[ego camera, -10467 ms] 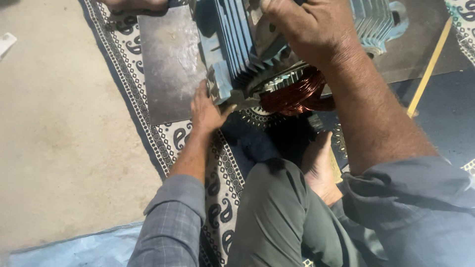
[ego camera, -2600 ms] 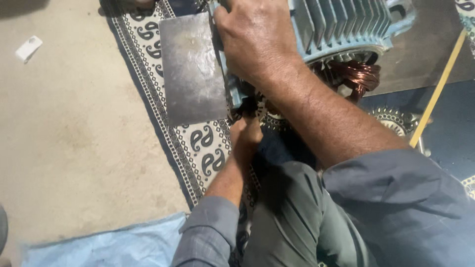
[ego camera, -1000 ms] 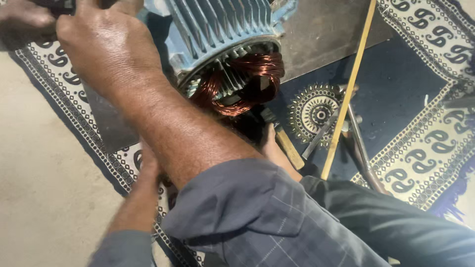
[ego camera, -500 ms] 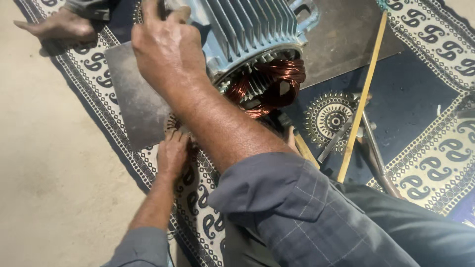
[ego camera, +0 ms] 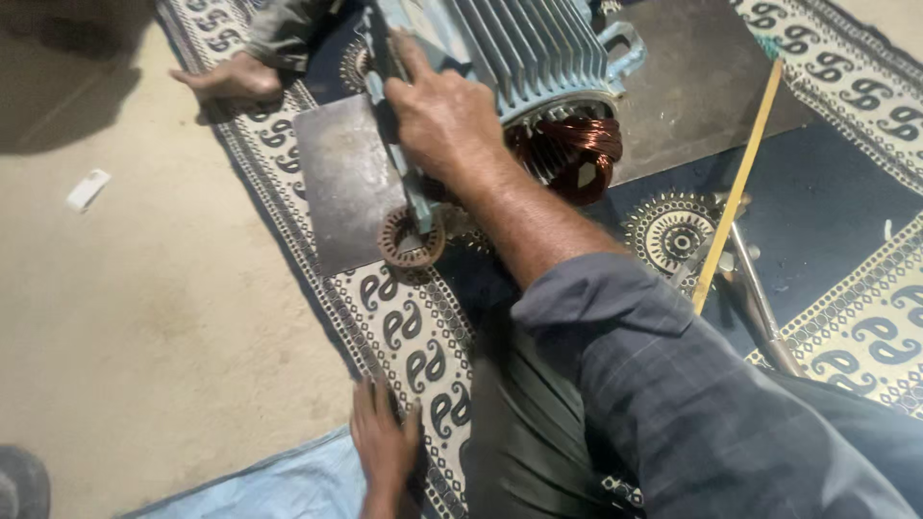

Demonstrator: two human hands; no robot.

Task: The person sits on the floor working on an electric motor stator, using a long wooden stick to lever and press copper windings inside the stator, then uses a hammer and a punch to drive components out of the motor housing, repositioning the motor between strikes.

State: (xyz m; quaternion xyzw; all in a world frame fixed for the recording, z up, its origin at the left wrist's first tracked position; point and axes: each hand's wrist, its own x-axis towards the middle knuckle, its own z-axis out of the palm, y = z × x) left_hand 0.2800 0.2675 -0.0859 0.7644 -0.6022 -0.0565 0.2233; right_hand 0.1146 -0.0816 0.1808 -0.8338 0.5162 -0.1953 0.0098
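A pale blue finned motor housing (ego camera: 524, 53) lies on a grey metal plate (ego camera: 346, 183), with copper windings (ego camera: 567, 154) showing at its open end. My right hand (ego camera: 437, 115) rests on the housing's side, fingers closed over its fins and foot. My left hand (ego camera: 385, 437) lies flat on the patterned mat (ego camera: 413, 336) near the bottom edge, fingers spread, holding nothing. A small round ring-shaped metal part (ego camera: 411, 237) sits at the plate's near corner.
Another person's bare foot (ego camera: 231, 79) rests on the mat at the top left. A long yellow stick (ego camera: 735, 187) and metal hand tools (ego camera: 755, 298) lie to the right. Bare concrete floor (ego camera: 144, 317) with a white scrap (ego camera: 87, 189) is on the left, light blue cloth (ego camera: 288, 485) below.
My left hand has dropped from under the motor to the mat near the bottom edge. The view has pulled back and shifted, revealing the ring part and the foot more fully.
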